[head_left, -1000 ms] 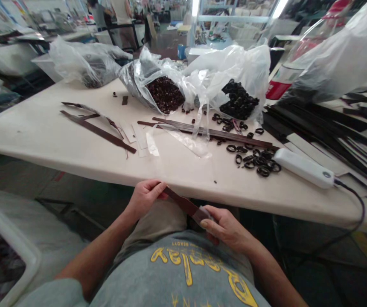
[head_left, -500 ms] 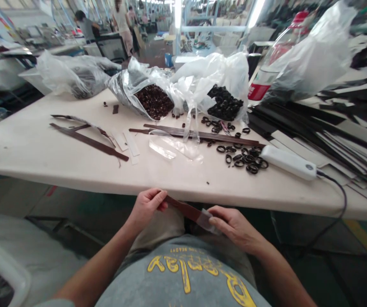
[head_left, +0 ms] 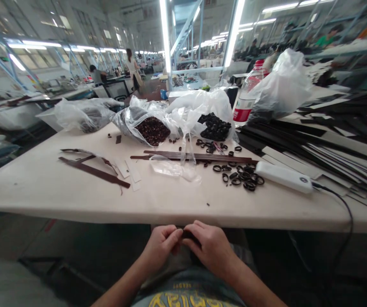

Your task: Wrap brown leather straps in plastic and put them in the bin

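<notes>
Okay, so both my hands were down in front of me, just off the near edge of the table (head_left: 74, 207), above my shirt (head_left: 186, 296). My left hand (head_left: 161, 246) had thumb and fingertips pinched together on one end of a dark strip (head_left: 188, 235). My right hand (head_left: 211, 247) was bent around the same strip, thumb below and fingers above, with a bit of it showing in between. Most of the strip was hidden by my fingers, and the hands were so close that I couldn't tell if they touched.

Up on the table, a small dark crumb (head_left: 208, 204) lay near the edge. Past it, a few long brown straps (head_left: 199, 156) ran sideways, with a clear plastic scrap (head_left: 162, 166) lying against them. Black loops (head_left: 246, 175) were heaped by their right end, next to a white device (head_left: 284, 177) with a dark cord (head_left: 346, 202).

Left of all that I had some brown offcuts (head_left: 94, 171) and white cards (head_left: 133, 171). Farther back, one open bag (head_left: 122, 121) was full of small brown bits and another, to its right, held black ones (head_left: 215, 127). A bottle (head_left: 243, 104) with a red cap stood upright beside that, and a big pile of dark and pale strips (head_left: 340, 147) covered the right side.
</notes>
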The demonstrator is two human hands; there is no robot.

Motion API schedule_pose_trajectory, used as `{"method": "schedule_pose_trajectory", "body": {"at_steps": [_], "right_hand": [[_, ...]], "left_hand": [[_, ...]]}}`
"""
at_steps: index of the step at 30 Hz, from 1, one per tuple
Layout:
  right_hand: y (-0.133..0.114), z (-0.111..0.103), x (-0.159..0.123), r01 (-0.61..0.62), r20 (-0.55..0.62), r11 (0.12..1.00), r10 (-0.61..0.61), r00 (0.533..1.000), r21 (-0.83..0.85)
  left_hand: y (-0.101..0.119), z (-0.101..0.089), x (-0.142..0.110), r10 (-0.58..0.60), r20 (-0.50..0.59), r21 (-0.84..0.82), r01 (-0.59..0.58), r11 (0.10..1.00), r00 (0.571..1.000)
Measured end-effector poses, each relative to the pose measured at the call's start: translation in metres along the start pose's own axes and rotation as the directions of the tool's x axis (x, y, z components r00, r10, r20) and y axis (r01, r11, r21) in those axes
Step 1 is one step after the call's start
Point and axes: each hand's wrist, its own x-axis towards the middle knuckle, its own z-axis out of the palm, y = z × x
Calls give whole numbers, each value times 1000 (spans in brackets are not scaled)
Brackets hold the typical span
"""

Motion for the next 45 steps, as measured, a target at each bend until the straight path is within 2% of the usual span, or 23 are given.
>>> {"method": "schedule_pose_trajectory", "body": {"at_steps": [3, 5, 10, 17, 21, 23, 25, 27, 28, 30, 32, 34, 35, 37, 40, 43, 45], "right_hand": [[2, 11, -3, 62, 5, 988, -62, 998, -143], [6, 15, -7, 84, 29, 984, -80, 996, -159], [14, 19, -16, 120, 44, 993, -119, 992, -17], [7, 19, -21, 122, 56, 987, -128, 990, 103], [8, 19, -22, 126, 57, 986, -134, 989, 113], [12, 20, -23, 150, 37, 983, -154, 987, 103], [17, 21, -25, 172, 11, 981, -174, 985, 91], [21, 20, -27, 181, 0, 981, -181, 983, 67], [22, 19, -28, 182, 2, 982, -182, 983, 51], [22, 16, -31, 185, 4, 983, -185, 983, 16], [20, 11, -34, 177, 2, 984, -177, 984, 2], [18, 7, -38, 144, -1, 990, -144, 990, 11], [17, 4, -40, 120, -3, 993, -120, 993, 16], [15, -2, -43, 80, -3, 997, -80, 997, 12], [17, -11, -47, 68, -19, 998, -68, 998, 4], [23, -20, -49, 38, -64, 999, -36, 997, 24], [29, -26, -50, 5, -90, 999, -1, 996, 36]], "left_hand": [[-1, 6, 1, 32, -2, 37, -32, 999, 999], [0, 6, 1, 50, 28, 65, -52, 997, 998], [7, 1, -3, 80, 150, -6, -80, 997, 985], [13, 6, -8, 103, 187, -124, -81, 989, 977], [15, 8, -6, 63, 205, -173, -28, 984, 977], [17, 7, -4, 67, 213, -120, -42, 992, 975], [19, 4, -1, 120, 195, 35, -129, 991, 973], [21, 1, 3, 221, 208, 249, -270, 930, 953], [21, 0, 4, 280, 245, 352, -355, 866, 928], [23, -1, 9, 373, 377, 501, -525, 688, 848], [25, 0, 13, 417, 495, 566, -647, 511, 762], [30, 3, 18, 418, 569, 558, -705, 438, 709], [33, 5, 20, 413, 590, 539, -719, 438, 694], [40, 8, 23, 388, 616, 489, -719, 494, 686], [51, 13, 30, 324, 625, 424, -658, 622, 710], [64, 18, 41, 195, 644, 346, -509, 788, 740], [74, 21, 53, 97, 669, 286, -375, 882, 737]]}}
